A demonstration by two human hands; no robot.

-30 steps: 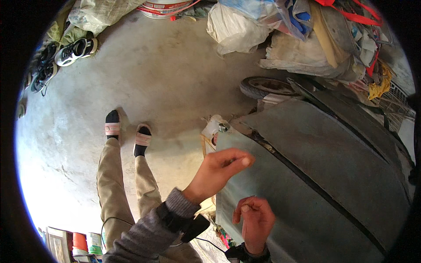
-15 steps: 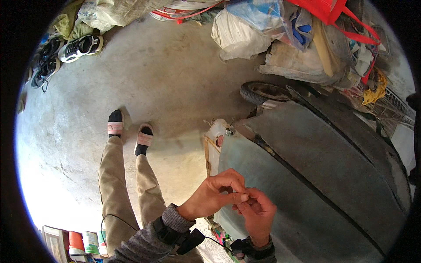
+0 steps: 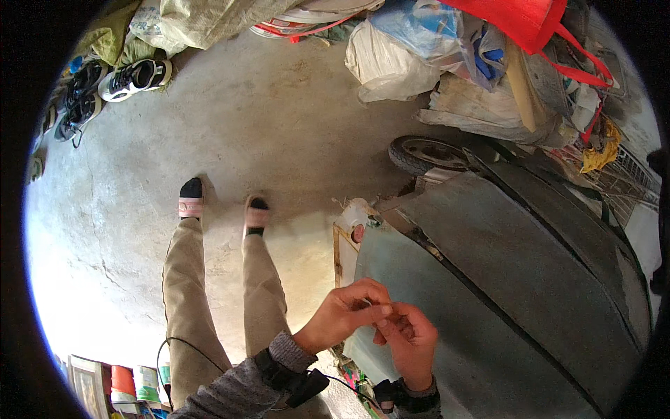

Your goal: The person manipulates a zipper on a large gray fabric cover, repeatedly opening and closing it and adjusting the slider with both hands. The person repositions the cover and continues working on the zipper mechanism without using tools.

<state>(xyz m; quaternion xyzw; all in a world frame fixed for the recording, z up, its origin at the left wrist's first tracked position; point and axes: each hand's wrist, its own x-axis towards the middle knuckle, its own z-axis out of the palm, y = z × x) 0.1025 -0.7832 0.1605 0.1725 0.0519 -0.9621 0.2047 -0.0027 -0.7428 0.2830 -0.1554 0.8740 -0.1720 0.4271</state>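
Left hand (image 3: 340, 318) has met right hand (image 3: 412, 345) over grey-green panel (image 3: 481, 342): both pinched, can't tell on what; two-handed fingerwork now.

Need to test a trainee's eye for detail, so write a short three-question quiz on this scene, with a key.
1. Multiple choice: in the picture, where is the wheel?
A) below both hands
B) above both hands
C) in the lower left corner

2. True or false: the left hand and the right hand are held wide apart.

3. Fill in the blank: the slippers with pink straps are worn over ____ socks.

Key:
1. B
2. False; they are close together.
3. black
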